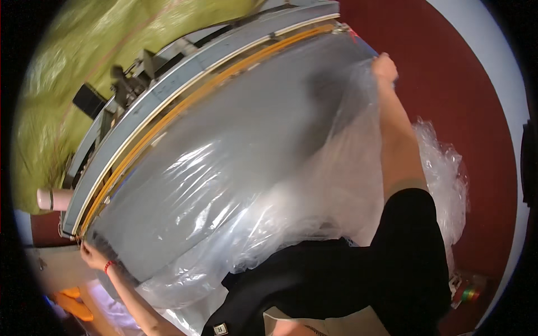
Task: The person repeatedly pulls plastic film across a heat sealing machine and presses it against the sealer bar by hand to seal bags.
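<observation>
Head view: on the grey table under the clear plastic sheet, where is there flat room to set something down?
The grey table is flat and smooth in its middle, between the orange strip and the bunched plastic sheet. The near edge is crowded with crumpled plastic. The left hand and right hand grip opposite corners.

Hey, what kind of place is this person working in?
Probably a workshop or small packaging plant: a long grey machine table with a metal rail and orange strip, clear plastic sheeting stretched over it by both hands, and a dark red painted floor.
</observation>
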A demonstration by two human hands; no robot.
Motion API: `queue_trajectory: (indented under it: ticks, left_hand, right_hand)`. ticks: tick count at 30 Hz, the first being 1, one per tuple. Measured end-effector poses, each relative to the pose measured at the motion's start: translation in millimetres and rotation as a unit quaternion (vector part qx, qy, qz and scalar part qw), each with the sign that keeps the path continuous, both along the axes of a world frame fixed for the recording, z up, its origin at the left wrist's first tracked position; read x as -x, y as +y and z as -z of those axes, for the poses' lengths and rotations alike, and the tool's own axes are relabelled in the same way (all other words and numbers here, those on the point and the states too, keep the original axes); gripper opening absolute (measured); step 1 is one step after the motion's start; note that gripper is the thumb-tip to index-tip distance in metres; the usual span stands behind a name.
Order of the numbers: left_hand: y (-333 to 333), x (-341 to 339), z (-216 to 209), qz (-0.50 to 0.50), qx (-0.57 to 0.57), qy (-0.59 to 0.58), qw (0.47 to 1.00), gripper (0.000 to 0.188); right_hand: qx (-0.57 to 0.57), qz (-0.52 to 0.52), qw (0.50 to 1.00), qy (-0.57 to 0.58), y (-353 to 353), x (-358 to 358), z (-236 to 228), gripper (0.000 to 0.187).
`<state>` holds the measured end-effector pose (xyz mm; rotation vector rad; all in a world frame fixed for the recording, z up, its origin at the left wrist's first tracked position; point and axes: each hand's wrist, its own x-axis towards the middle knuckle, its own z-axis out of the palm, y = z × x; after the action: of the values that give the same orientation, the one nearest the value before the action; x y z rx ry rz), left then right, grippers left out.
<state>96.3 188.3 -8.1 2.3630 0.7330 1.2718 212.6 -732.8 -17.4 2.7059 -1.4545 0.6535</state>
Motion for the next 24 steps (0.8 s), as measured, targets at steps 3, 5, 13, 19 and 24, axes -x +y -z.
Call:
queue_trajectory:
  ticks: [3, 5, 13, 19, 24]
  left_hand:
    - [-207.0, -16.9, -35.9, 0.348, 0.286, 0.056, 0.891, 0.027]
    - [-350.6, -6.0, -52.0, 0.585, 0.468, 0.213, 0.627, 0.036]
    - [-523.7, 55.4, -7.8, 0.709, 0.457, 0.443, 0.303, 0.055]
    - [-372.2, 72.6, -65.5, 0.724, 0.389, 0.5, 0.272, 0.028]
    - [-213.3, 142.8, -86.6, 0.372, 0.176, 0.573, 0.708, 0.019]
  right_hand:
    - [-0.006, -0.015, 1.0, -0.026, 4.5, 5.7, -2.8, 0.027]
    - [0.001, -0.006, 0.999, -0.032, -14.3, 18.4, 0.1, 0.027]
    - [-0.008, -0.043, 0.998, -0.05, -0.6, 9.8, -0.6, 0.022]
    - [-0.005, -0.03, 1.0, -0.005, 3.2, 14.4, -7.3, 0.031]
    - [-0.033, -0.076, 0.996, -0.025, -2.9, 21.5, -9.3, 0.036]
